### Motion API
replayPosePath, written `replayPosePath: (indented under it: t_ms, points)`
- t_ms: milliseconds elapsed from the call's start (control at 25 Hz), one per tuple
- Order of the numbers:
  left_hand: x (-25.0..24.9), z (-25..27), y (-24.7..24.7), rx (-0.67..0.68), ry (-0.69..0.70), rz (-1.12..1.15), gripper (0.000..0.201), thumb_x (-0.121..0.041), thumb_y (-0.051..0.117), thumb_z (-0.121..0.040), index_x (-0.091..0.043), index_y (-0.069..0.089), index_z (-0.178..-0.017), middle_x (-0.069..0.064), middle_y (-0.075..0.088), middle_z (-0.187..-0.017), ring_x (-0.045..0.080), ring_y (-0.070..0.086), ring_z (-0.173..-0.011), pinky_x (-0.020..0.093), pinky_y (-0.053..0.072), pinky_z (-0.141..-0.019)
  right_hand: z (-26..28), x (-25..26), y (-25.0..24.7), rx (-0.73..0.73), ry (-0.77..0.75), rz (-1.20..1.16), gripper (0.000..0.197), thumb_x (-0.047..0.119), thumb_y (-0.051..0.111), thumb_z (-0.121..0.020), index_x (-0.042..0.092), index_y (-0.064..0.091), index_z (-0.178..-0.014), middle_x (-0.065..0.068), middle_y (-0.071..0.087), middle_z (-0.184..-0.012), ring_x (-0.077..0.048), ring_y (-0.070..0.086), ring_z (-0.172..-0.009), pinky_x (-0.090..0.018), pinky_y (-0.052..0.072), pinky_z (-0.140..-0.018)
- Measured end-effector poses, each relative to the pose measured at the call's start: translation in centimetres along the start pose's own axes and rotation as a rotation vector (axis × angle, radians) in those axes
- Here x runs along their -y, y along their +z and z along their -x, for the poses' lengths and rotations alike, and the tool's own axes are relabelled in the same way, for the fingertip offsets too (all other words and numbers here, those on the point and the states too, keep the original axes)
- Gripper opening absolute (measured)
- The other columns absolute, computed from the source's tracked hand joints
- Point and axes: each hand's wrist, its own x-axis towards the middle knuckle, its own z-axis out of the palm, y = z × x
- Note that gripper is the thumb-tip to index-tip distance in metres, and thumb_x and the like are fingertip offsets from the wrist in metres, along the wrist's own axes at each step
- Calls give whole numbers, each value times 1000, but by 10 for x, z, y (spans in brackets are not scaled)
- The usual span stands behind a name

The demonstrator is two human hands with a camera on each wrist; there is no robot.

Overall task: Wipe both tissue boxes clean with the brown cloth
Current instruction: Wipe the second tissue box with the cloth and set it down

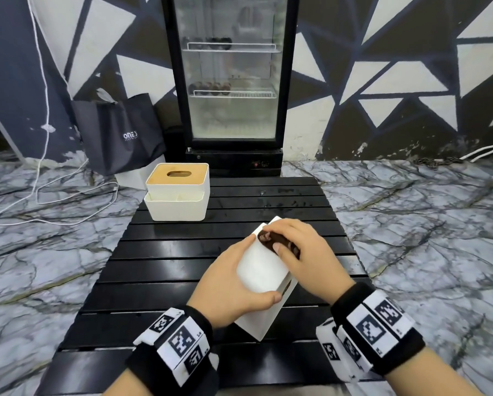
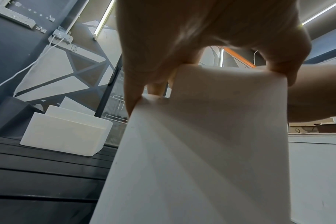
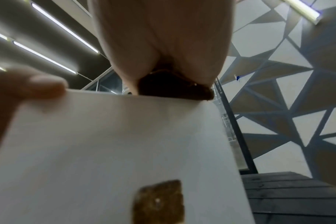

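The left hand (image 1: 234, 281) is gripping a white tissue box (image 1: 261, 270), fingers and thumb wrapped around its side, holding it tipped on end near the middle of the bench (image 1: 165, 252) toward the near edge. The right hand (image 1: 302, 252) is pressing a bunched brown cloth (image 1: 279, 242) against the box's raised upper end, fingers curled over the cloth. A second tissue box (image 1: 178, 194), white with a tan slotted lid, is sitting upright at the far left corner of the bench, well apart from both hands.
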Motion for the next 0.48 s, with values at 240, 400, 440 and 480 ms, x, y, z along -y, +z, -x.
replayPosePath:
  t_ms: [240, 400, 440, 480]
  points:
    - [0, 0, 1, -12, 4, 13, 68, -48, 75, -50, -64, 38, -105, -45, 46, -113, -19, 44, -108, 2, 36, -86, 10, 7, 17, -13, -67, 42, 36, 19, 46, -85, 25, 55, -120, 12, 52, -118, 0, 37, -113, -2, 17, -98]
    - [10, -4, 2, 9, -14, -6, 85, -50, 76, -49, -58, 34, -123, -34, 44, -125, -13, 41, -118, 12, 35, -98, 0, -5, 7, -9, -31, 49, 33, 16, 48, -88, 27, 55, -119, 12, 53, -121, -4, 37, -116, -13, 25, -100]
    - [12, -4, 2, 16, -30, -29, 93, -54, 74, -47, -50, 34, -131, -31, 41, -131, -10, 40, -121, 15, 34, -102, -6, -9, 6, -21, 0, 69, 33, 14, 49, -89, 27, 54, -120, 10, 52, -122, -7, 38, -117, -19, 27, -101]
    - [13, -5, 1, 26, -47, -53, 102, -58, 72, -45, -41, 33, -137, -27, 38, -135, -6, 38, -124, 18, 32, -104, -12, -12, 4, -29, 33, 85, 34, 13, 49, -90, 26, 54, -120, 8, 52, -123, -11, 39, -117, -22, 29, -101]
